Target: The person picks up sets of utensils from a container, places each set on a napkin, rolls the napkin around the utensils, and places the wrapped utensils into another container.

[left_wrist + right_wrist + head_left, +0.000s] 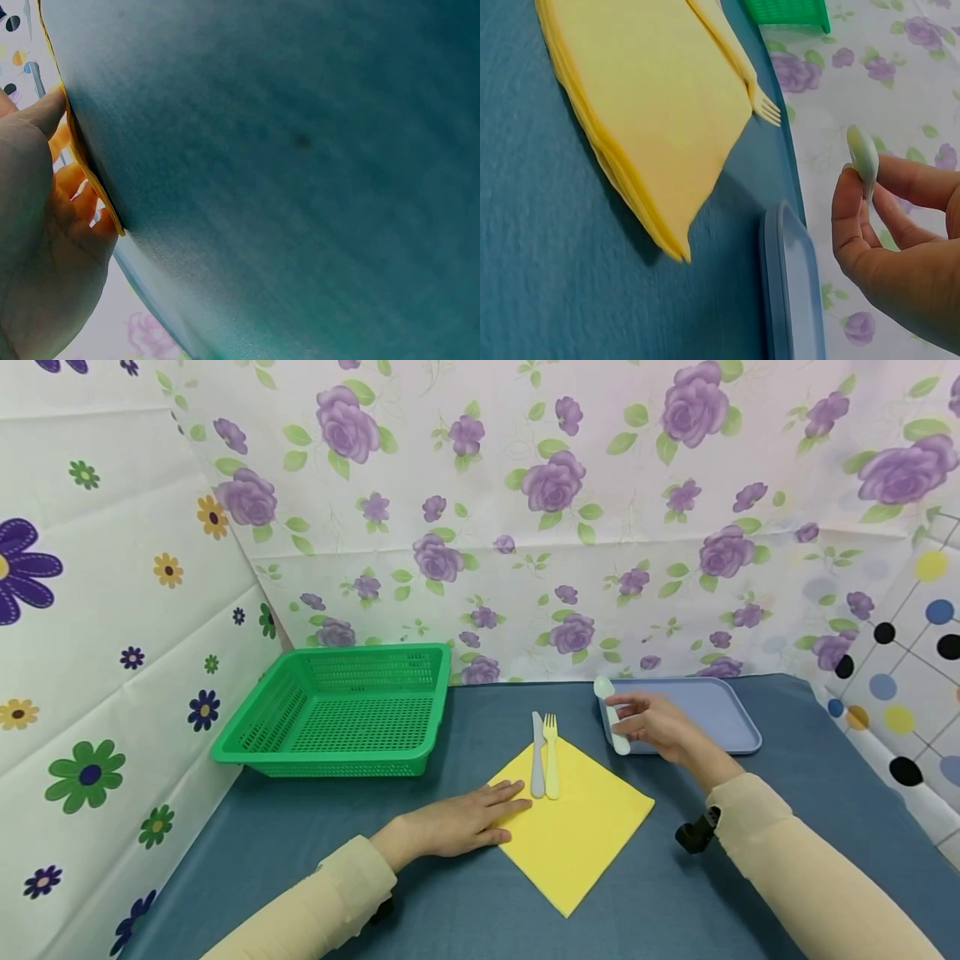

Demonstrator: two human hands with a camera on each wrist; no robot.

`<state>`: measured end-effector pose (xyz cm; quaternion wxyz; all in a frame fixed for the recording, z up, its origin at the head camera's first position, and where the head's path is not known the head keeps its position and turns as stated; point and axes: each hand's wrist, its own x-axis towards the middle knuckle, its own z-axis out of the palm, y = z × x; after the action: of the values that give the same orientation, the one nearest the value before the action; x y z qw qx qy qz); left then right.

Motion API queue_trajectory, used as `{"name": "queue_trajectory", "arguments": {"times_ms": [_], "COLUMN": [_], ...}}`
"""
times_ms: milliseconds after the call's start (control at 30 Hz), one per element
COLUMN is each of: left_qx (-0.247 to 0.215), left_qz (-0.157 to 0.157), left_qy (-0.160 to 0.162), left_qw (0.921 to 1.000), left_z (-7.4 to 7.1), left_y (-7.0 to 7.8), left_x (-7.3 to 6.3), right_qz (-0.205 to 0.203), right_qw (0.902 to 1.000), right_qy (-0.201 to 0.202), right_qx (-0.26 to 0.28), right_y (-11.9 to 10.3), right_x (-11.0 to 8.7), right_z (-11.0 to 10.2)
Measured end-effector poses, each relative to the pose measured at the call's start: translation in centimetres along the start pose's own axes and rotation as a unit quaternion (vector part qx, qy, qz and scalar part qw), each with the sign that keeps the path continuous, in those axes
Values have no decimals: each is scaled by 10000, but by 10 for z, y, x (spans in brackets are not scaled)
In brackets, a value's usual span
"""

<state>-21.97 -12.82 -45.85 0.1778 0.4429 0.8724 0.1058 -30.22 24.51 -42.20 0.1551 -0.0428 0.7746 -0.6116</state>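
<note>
In the head view my right hand (656, 724) pinches a pale green spoon (619, 739) above the left side of a blue-grey tray (705, 714). The right wrist view shows the spoon (864, 161) between thumb and fingers, apart from the tray (795, 277). My left hand (468, 818) lies with straight fingers on the left edge of a folded yellow napkin (577, 852). On the napkin's upper part a pale knife (537, 760) and a light yellow fork (552, 768) lie side by side, their top ends past its edge.
A green plastic basket (330, 760) with perforated walls stands at the back left of the blue-covered table (315, 835). Flowered cloth (510, 568) hangs behind the table, with more patterned cloth at both sides.
</note>
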Motion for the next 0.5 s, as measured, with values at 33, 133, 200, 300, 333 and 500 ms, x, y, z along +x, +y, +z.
{"name": "queue_trajectory", "arguments": {"times_ms": [33, 133, 200, 300, 333, 500], "left_qx": [2, 18, 28, 15, 5, 3], "left_qz": [0, -10, -22, -36, -41, -21], "left_qy": [-4, -25, -38, -46, -49, -39], "left_qw": [10000, 10000, 10000, 10000, 10000, 10000], "left_z": [0, 0, 0, 0, 0, 0], "left_y": [0, 0, 0, 0, 0, 1], "left_x": [0, 0, 0, 0, 0, 0], "right_qz": [-8, -24, -48, -59, -55, -51], "right_qw": [10000, 10000, 9999, 9998, 9998, 9996], "right_qy": [-12, -72, -111, -176, -200, -267], "right_qx": [1, 10, 4, 22, 23, -4], "right_y": [0, 0, 1, 2, 2, 4], "right_x": [0, 0, 0, 1, 1, 1], "right_z": [1, 4, 6, 8, 9, 13]}}
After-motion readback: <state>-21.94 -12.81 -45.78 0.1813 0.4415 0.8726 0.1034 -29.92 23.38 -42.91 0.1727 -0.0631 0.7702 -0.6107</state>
